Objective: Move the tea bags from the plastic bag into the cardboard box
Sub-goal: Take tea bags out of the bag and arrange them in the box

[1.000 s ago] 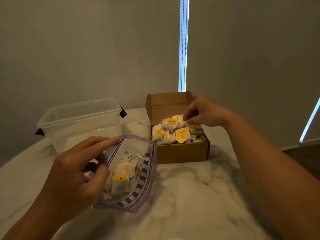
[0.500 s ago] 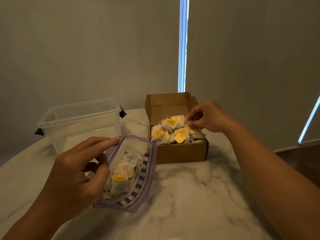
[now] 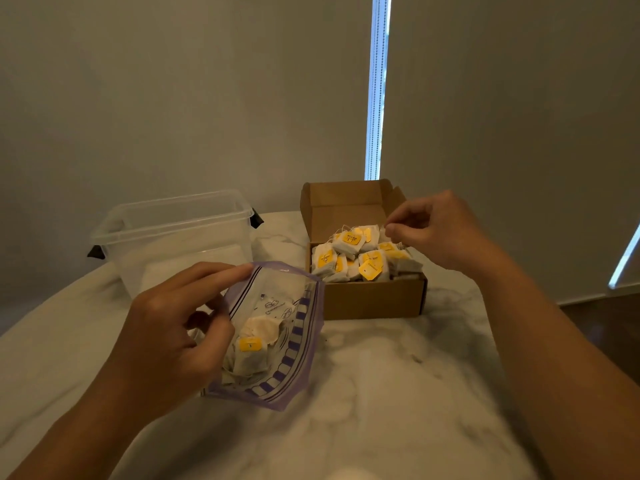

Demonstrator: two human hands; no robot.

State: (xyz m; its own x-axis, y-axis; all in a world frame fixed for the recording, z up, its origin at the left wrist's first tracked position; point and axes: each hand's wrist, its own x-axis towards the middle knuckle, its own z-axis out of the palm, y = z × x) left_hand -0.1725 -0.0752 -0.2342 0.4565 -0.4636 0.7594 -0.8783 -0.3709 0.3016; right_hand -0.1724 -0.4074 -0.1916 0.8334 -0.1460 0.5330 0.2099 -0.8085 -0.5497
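Dark print is carried on the yellow tags of the tea bags piled in the cardboard box. On 1 tag at the front of the pile a short word in capitals is seen, seemingly "CONNECT", though it cannot be read with certainty. On a tag at the back another short word in capitals is printed, but it is illegible. On the clear face of the plastic bag, small line drawings and 1 line of fine script are printed, too small to be read.
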